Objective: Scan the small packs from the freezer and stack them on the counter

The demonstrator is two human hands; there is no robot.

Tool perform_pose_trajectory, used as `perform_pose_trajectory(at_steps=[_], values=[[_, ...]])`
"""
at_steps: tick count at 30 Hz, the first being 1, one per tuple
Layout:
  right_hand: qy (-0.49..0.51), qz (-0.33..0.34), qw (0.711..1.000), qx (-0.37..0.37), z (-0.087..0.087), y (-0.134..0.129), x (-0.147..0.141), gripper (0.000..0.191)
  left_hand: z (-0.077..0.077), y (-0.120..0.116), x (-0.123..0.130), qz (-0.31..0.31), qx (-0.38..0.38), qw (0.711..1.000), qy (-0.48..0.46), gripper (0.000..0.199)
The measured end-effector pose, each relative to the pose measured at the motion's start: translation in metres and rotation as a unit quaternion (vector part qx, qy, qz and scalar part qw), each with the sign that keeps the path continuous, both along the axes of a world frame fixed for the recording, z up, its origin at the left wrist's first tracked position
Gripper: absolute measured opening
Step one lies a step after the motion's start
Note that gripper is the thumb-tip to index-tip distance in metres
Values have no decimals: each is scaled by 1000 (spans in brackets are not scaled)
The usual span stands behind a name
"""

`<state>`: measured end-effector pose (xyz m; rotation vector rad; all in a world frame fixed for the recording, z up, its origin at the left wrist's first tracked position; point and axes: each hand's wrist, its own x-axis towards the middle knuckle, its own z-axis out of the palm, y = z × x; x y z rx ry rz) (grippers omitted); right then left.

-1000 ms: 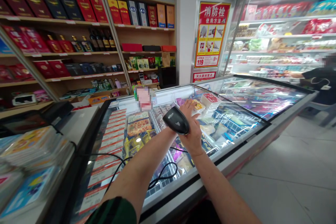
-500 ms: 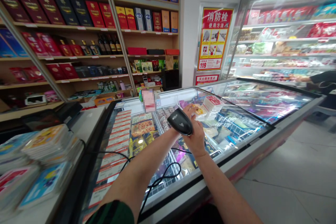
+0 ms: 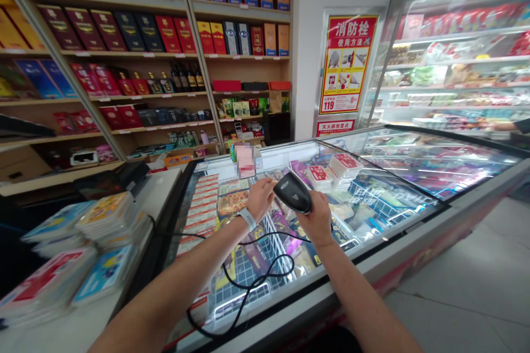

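Note:
My right hand grips a black handheld barcode scanner above the glass-topped freezer. Beside the scanner's left end, my left hand, with a pale watch on its wrist, has its fingers closed on a flat yellow pack, mostly hidden behind the scanner; only a pale yellowish edge shows at the fingertips. A black cable loops over the glass below my hands. Past the scanner, two stacks of red-and-white packs, a lower one and a taller one, sit on the freezer.
On the counter at left lie stacks of yellow packs, blue packs and red packs. Price labels line the freezer's left side. Shelves of boxed bottles stand behind; a lit chiller stands at right.
My left hand has drawn back leftward from the stack, where the yellow pack is gone and a red-and-white one shows. The scanner stays in my right hand. The view has shifted slightly left.

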<state>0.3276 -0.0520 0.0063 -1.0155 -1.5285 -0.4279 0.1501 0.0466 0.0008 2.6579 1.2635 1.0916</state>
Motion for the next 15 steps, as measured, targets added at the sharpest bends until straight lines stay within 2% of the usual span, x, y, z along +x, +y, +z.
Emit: perform_pose_trajectory(at_steps=[4,7,15], values=[[-13,2,1000,6,1,-1,1,19,4,-27,-40,38,-5,997,70,25],[-13,0,1000,-12,-1,-1,1,19,9,-45,-60,54,-13,993,108,23],[-14,2,1000,-27,-4,0,0,16,12,-70,-86,53,-43,993,97,19]])
